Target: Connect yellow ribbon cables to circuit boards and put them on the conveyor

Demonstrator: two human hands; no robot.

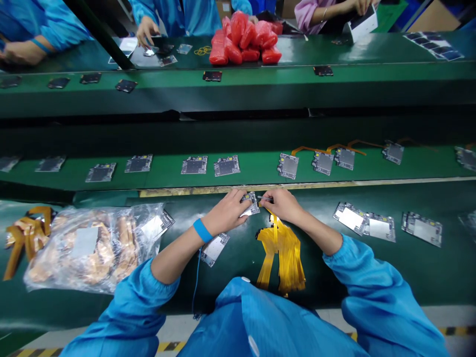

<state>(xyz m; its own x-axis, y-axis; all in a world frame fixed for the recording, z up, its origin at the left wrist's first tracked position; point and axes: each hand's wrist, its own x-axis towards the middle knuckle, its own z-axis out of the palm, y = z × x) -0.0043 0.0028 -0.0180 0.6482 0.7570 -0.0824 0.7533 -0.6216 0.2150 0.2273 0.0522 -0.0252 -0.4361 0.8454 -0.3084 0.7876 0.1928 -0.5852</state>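
Note:
My left hand (229, 210), with a blue band at the wrist, grips a small silver circuit board (253, 203) between its fingers at the near table's far edge. Just right of that board, my right hand (279, 203) is closed in a pinch on a thin grey tool (265, 198), its tip close to the board's right edge. An orange-yellow strip runs down below the right fingers. Beneath, a bundle of yellow flex cables (288, 255) lies on the green table. Another board (214, 249) rests below my left wrist.
A clear plastic bag (87, 248) of copper-coloured parts and loose orange cables (31, 230) lie left. Several boards (422, 228) sit right. Beyond, a green belt (253, 171) carries boards. People work behind red bundles (243, 39) and a far bench (167, 72).

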